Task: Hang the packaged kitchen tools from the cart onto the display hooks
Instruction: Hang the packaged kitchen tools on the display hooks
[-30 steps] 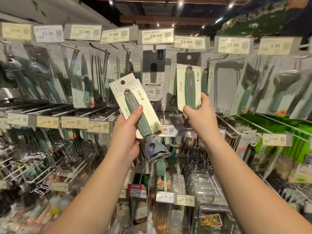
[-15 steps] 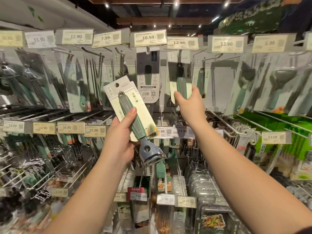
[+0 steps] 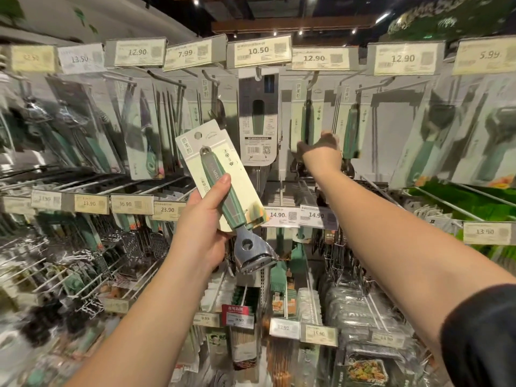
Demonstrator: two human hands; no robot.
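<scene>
Left hand (image 3: 203,233) grips peeler card (image 3: 220,177), long axis tilted, hang-hole at 11 o'clock. Right hand (image 3: 321,152) at hung card (image 3: 305,118), blurred, grip unclear. Target hook (image 3: 312,79) at 1 o'clock from hole.

Left hand (image 3: 205,227) gripping a carded green-handled peeler (image 3: 223,188), tilted, before the display hooks. Right hand (image 3: 321,152) raised at a hung peeler pack (image 3: 303,118) beneath the 12.90 tag (image 3: 315,58); blurred, grip possibly released.
</scene>
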